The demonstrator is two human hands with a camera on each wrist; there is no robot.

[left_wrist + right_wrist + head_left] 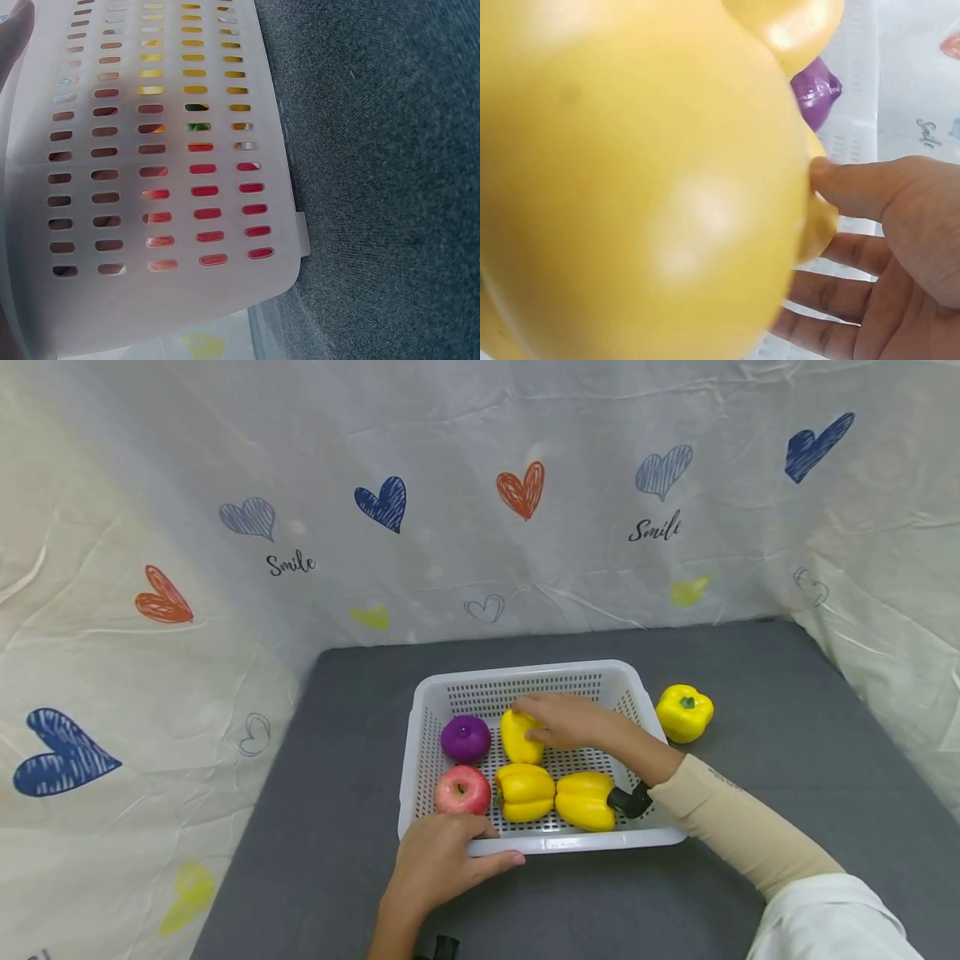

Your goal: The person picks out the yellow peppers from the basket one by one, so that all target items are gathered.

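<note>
In the head view, a white perforated basket (528, 843) holds fruit and vegetables. My left hand (442, 858) grips its front rim near the left corner, fingers over the inside. Inside, my right hand (570, 721) holds a yellow bell pepper (517, 739) between thumb and fingers, at the back row. Left of that pepper sits a purple onion (466, 739), with a red apple (462, 790) in front of it. Two more yellow bell peppers lie along the front: one in the middle (525, 793), one at right (585, 802). The right one fills much of the right wrist view.
Outside the basket, right of its back corner, another yellow bell pepper (684, 713) stands on the dark grey table (360, 727). A pale cloth (450, 560) printed with hearts hangs behind and at both sides. A black wrist mount (630, 800) hangs beside the front right pepper.
</note>
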